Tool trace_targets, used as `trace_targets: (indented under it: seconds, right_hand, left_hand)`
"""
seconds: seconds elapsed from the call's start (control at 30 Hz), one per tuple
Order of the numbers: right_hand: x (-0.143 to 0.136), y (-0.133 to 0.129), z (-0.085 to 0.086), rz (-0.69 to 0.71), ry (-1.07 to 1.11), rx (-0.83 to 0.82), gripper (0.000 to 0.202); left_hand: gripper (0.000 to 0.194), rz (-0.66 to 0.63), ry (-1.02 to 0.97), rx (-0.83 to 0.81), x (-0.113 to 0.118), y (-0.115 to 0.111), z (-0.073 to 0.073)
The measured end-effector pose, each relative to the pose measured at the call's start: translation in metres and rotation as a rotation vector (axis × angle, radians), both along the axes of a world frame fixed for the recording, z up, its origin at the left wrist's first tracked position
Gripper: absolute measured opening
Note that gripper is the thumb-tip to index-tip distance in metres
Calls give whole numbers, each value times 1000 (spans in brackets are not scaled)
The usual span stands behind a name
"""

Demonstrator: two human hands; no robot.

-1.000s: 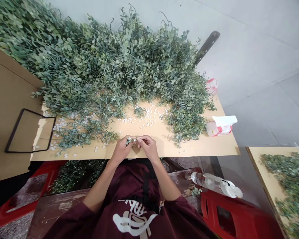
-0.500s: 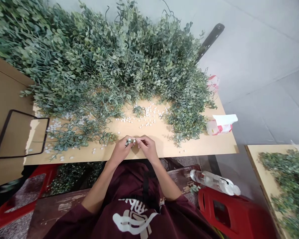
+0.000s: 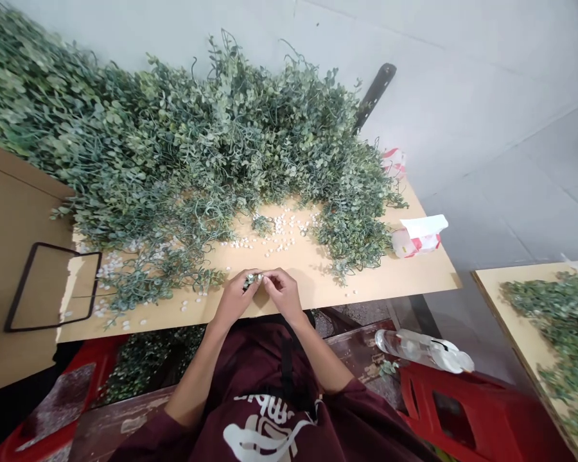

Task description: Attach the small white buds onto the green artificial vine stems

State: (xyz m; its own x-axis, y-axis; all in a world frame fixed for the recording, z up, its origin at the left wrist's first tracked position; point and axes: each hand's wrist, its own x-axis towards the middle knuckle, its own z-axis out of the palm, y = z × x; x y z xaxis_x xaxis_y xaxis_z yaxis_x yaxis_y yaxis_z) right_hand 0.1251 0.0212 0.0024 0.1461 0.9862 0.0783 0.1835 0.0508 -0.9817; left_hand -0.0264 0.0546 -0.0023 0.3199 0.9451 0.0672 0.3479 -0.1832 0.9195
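The small green leafy sprig (image 3: 248, 281) pinched in the left hand (image 3: 232, 301) could be bent if tugged by the right hand (image 3: 285, 296), pinched closed, its contents indiscernible.

Grey-green foliage (image 3: 250, 135), white beads (image 3: 283, 224), tan table (image 3: 318, 282), plain red stool (image 3: 462, 410), maroon shirt (image 3: 250, 410) with white print.

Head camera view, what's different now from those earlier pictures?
The view tilted: the table's left end now sits lower in the picture, its right end higher, likely from head motion. Nothing visibly grasped or released. The left hand and right hand stay together at the small sprig; the greenery pile stayed put.
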Motion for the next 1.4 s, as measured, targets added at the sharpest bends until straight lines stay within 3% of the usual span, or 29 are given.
trace_targets:
  seconds: [0.17, 0.43, 0.9, 1.1, 1.23, 1.4]
  right_hand:
    - [2, -1, 2, 2, 42, -3, 20]
    - [6, -1, 2, 118, 70, -10, 18]
    - [2, 0, -6, 98, 166, -34, 22]
    - [2, -3, 1, 92, 109, 11, 19]
    - [8, -30, 10, 90, 58, -35, 18]
    - [23, -95, 11, 71, 4, -157, 11]
  left_hand:
    - [29, -34, 46, 57, 0, -3, 5]
    - [21, -208, 54, 71, -9, -3, 11]
    - [19, -153, 88, 75, -9, -3, 4]
    - [16, -139, 97, 99, -8, -6, 3]
    - [17, -186, 95, 50, -5, -31, 10]
    - [19, -324, 32, -105, 6, -85, 17]
